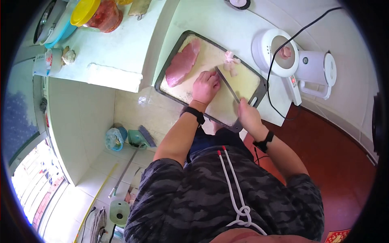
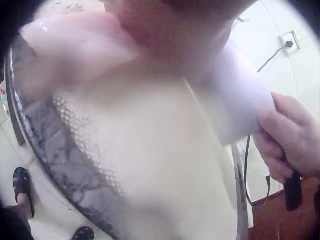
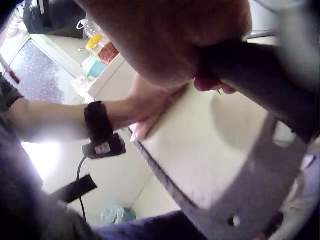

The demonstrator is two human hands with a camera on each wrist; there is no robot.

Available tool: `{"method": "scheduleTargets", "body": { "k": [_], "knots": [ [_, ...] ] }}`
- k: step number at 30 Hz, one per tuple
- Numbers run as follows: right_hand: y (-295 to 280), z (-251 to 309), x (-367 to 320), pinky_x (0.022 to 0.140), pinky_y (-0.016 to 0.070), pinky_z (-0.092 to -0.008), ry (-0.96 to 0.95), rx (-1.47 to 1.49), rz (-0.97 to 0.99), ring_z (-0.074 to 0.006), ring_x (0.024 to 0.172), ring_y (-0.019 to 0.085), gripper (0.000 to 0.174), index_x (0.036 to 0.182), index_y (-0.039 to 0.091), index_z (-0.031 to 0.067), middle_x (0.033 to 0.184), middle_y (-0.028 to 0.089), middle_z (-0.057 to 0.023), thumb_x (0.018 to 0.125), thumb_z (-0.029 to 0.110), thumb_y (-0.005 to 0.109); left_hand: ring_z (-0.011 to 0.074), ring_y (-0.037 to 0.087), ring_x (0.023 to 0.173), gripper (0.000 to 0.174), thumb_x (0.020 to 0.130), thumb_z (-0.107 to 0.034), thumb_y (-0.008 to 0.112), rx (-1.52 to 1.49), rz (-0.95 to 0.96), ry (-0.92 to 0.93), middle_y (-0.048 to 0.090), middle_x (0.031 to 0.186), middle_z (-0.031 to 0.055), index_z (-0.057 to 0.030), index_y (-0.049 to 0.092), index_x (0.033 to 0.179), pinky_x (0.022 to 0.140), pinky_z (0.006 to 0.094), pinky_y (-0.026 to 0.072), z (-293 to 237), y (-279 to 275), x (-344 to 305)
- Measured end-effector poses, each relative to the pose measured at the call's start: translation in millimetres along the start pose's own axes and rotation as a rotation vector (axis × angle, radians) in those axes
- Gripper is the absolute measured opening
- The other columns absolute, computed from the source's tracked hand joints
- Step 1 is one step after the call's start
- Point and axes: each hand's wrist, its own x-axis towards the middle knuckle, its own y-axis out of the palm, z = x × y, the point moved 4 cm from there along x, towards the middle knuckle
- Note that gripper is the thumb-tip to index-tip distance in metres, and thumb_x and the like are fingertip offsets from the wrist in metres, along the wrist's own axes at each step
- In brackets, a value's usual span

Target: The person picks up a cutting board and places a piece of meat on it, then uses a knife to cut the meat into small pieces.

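Note:
My right hand [image 1: 250, 117] grips the dark handle [image 2: 292, 192] of a cleaver [image 1: 227, 85]; its broad blade [image 2: 242, 102] stands on edge over the cutting board [image 1: 227, 106]. Close on the blade's left side, my left hand [image 1: 206, 87] has its fingers bent down, holding a bit of raw meat mostly hidden under them. A large pink slab of raw meat [image 1: 183, 62] lies on the board's left part. Beyond the blade, at the upper right of the board, is a small heap of pale cut meat [image 1: 231, 62].
The board has a dark grey rim and lies on a white counter [image 1: 279, 109]. To the right stand a white round-lidded appliance [image 1: 261, 50] and a white kettle [image 1: 310, 69], with a black cable [image 1: 279, 48] looping past the board. Left is a raised shelf with a yellow-lidded jar [image 1: 107, 18].

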Motion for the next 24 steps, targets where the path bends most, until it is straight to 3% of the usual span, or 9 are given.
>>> {"method": "scheduleTargets", "body": {
  "k": [1,6,11,13,16,17,21,24],
  "knots": [
    [-7,10,10,0.063,0.0522,-0.0553,-0.071,0.015,-0.11,-0.0454,0.071,0.066,0.022,0.105,0.049,0.0012,0.078,0.066,-0.0241,0.099,0.022,0.049,0.0249,0.066,0.088,0.017,0.069,-0.007,0.074,-0.002,0.002,-0.013,0.068,0.092,0.0045,-0.008,0.071,0.085,0.074,0.0359,0.0557,-2,-1,1],
    [-24,55,83,0.062,0.0508,-0.0571,-0.15,0.061,-0.178,-0.0458,0.07,0.066,0.021,0.104,0.051,0.001,0.079,0.066,-0.0251,0.097,0.021,0.05,0.0251,0.067,0.087,0.017,0.069,-0.006,0.074,-0.011,-0.028,0.008,0.069,0.093,0.005,-0.0087,0.072,0.086,0.073,0.0359,0.0561,-3,-6,0],
    [-10,17,33,0.062,0.05,-0.0581,-0.066,0.081,-0.184,-0.0455,0.07,0.066,0.021,0.104,0.05,0.0013,0.077,0.066,-0.0249,0.097,0.021,0.05,0.0251,0.067,0.086,0.017,0.069,-0.006,0.074,-0.003,-0.085,-0.014,0.07,0.092,0.0044,-0.0092,0.072,0.085,0.073,0.0356,0.0564,-4,-4,2],
    [-9,5,1,0.063,0.0497,-0.0584,0.008,0.089,-0.067,-0.0455,0.071,0.066,0.021,0.105,0.049,0.0013,0.077,0.065,-0.0246,0.097,0.021,0.049,0.0251,0.067,0.086,0.017,0.069,-0.006,0.074,-0.002,-0.098,-0.011,0.07,0.093,0.0041,-0.0093,0.072,0.085,0.073,0.0355,0.0565,-5,-4,2],
    [-4,3,9,0.064,0.0497,-0.058,-0.046,0.11,-0.098,-0.0456,0.073,0.066,0.022,0.106,0.048,0.0015,0.077,0.065,-0.0245,0.098,0.022,0.049,0.0241,0.067,0.09,0.016,0.069,-0.007,0.073,0.007,-0.04,-0.017,0.07,0.096,0.0039,-0.0106,0.07,0.084,0.073,0.0348,0.0567,-4,-2,-2],
    [-5,12,24,0.064,0.0502,-0.0573,-0.13,0.069,-0.213,-0.045,0.073,0.066,0.02,0.106,0.048,0.0017,0.077,0.066,-0.0238,0.097,0.02,0.05,0.0241,0.067,0.09,0.016,0.069,-0.007,0.073,0.02,-0.053,-0.003,0.07,0.096,0.0038,-0.0106,0.07,0.084,0.073,0.0348,0.0567,-4,-2,-3],
    [-21,57,84,0.064,0.0513,-0.0561,-0.168,0.087,-0.194,-0.0441,0.073,0.067,0.019,0.108,0.05,0.0014,0.078,0.066,-0.0236,0.096,0.016,0.049,0.0244,0.067,0.09,0.016,0.069,-0.007,0.073,0.045,-0.034,-0.001,0.07,0.097,0.0038,-0.0107,0.071,0.084,0.074,0.0351,0.0568,-4,-2,-4],
    [-17,48,74,0.064,0.0518,-0.0558,-0.169,0.092,-0.225,-0.0439,0.073,0.067,0.02,0.11,0.051,0.0013,0.079,0.067,-0.0238,0.096,0.016,0.048,0.0242,0.067,0.09,0.017,0.069,-0.007,0.073,0.041,-0.047,0.018,0.07,0.098,0.0039,-0.011,0.072,0.086,0.075,0.0352,0.0568,-4,-1,-3]
  ]
}}
